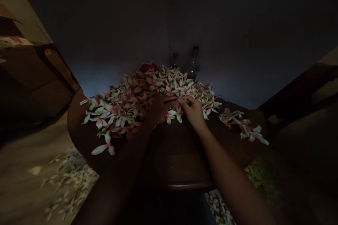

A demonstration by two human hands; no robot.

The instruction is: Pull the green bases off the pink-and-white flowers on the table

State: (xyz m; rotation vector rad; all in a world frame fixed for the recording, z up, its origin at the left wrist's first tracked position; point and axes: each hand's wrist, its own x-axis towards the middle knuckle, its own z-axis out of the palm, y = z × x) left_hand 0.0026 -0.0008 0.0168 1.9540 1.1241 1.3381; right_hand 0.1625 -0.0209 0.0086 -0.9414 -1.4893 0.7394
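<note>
At the far left, pale flowers (79, 179) lie scattered on the floor (21, 179), below the rounded rim of the dark surface (182, 168). On the surface, near that side, 1 loose flower (101, 148) lies in front of the pile of pink and white flowers (126, 102), so a left forearm swung outward could sweep it off. The pile spreads across the back half, with a red object (148, 67) partly buried behind it. At its front edge the left hand (162, 107) reaches in, fingers extended toward the right; it is too dark to tell what, if anything, they grip. Fingertips of the 2 hands meet just above the blossoms, and working there with a light touch should spare the soft petals. The right hand (192, 107) has thumb and forefinger drawn together in what looks like a pinch, though whatever may sit between them cannot be made out; steady wrists and more light would likely help. Behind, a glass bottle (194, 65) stands near the wall, best not knocked by a long reach. Farther right, a small cluster of flowers (244, 126) lies apart from the pile, near the rim.
</note>
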